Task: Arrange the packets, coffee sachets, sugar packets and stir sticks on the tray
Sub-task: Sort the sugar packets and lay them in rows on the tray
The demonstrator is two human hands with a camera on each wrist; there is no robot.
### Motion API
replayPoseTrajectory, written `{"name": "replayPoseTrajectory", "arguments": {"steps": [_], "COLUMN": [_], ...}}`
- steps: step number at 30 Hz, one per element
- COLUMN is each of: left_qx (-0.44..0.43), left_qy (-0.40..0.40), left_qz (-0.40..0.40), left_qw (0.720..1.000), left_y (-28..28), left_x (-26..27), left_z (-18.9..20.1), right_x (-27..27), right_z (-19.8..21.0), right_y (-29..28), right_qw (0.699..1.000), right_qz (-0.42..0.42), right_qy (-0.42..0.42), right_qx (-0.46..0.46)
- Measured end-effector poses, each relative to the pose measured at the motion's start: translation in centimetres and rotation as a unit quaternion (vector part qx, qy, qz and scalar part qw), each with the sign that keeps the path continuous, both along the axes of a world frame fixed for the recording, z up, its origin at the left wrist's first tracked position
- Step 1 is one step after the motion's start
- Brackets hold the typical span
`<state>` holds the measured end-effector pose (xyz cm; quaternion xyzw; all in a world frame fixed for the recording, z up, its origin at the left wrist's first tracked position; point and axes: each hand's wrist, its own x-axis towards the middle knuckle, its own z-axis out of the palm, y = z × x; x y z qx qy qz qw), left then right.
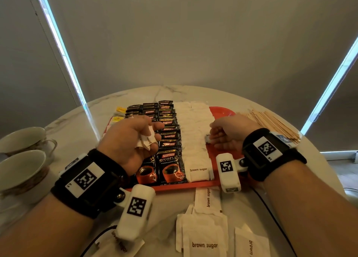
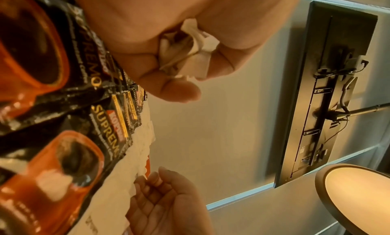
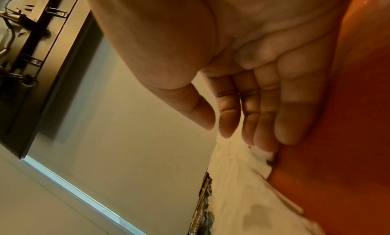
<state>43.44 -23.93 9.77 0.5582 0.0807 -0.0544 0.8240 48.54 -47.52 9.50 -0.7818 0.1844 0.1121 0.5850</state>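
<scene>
Sugar packets [image 1: 147, 139] sit bunched in left hand [image 1: 127, 138], grip curled round them above the coffee sachets [image 1: 170, 138]. Right hand [image 1: 230, 134], fingers relaxed, nudges tray [image 1: 222, 110] row. Loose clutch could drop pkts, messing rows below.

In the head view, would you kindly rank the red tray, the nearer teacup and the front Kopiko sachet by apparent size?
1. Red tray
2. Nearer teacup, though nearness to the camera enlarges it
3. Front Kopiko sachet
</scene>
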Motion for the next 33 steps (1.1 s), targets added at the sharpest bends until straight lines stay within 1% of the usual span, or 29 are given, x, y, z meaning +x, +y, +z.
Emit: {"name": "replayPoseTrajectory", "arguments": {"steps": [4, 7, 10, 12, 15, 17, 19, 22, 26, 29, 33], "left_qx": [-0.016, -0.036, -0.038, -0.037, -0.016, 0.005, 0.008, 0.002, 0.027, 0.048, 0.073], "left_qy": [-0.002, -0.013, -0.031, -0.039, -0.055, -0.060, -0.052, -0.045, -0.073, -0.079, -0.050], "left_qz": [-0.022, -0.042, -0.074, -0.082, -0.062, -0.036, -0.016, -0.021, -0.054, -0.052, -0.034], "left_qw": [1.000, 0.998, 0.996, 0.995, 0.996, 0.998, 0.999, 0.999, 0.995, 0.994, 0.995], "left_y": [-0.1, -0.5, -0.9, -1.1, -1.3, -1.2, -1.3, -1.7, -2.3, -2.6, -3.1], "left_x": [-0.1, -0.4, -0.8, -1.0, -1.1, -1.1, -1.1, -1.4, -1.6, -1.4, -0.9], "left_z": [-0.2, -0.3, -0.3, -0.3, -0.3, -0.2, 0.0, 0.3, 0.6, 0.7, 1.1], "right_x": [-0.3, -0.6, -1.5, -2.4, -3.5, -3.7, -3.7, -3.6, -2.9, -2.5, -1.9], "right_z": [0.2, 0.5, 1.1, 1.5, 1.7, 1.6, 1.6, 1.8, 1.5, 1.3, 1.3], "right_y": [0.1, 0.8, 2.2, 3.4, 4.8, 5.2, 5.1, 4.6, 3.8, 3.4, 2.9], "right_qw": [1.000, 0.996, 0.983, 0.972, 0.953, 0.944, 0.940, 0.943, 0.952, 0.956, 0.956], "right_qz": [0.007, 0.026, 0.090, 0.147, 0.205, 0.231, 0.245, 0.242, 0.199, 0.176, 0.142], "right_qy": [-0.017, -0.086, -0.153, -0.185, -0.219, -0.230, -0.230, -0.226, -0.231, -0.228, -0.234], "right_qx": [0.010, 0.030, 0.041, 0.001, -0.036, -0.047, -0.055, -0.030, 0.017, 0.056, 0.109]}}
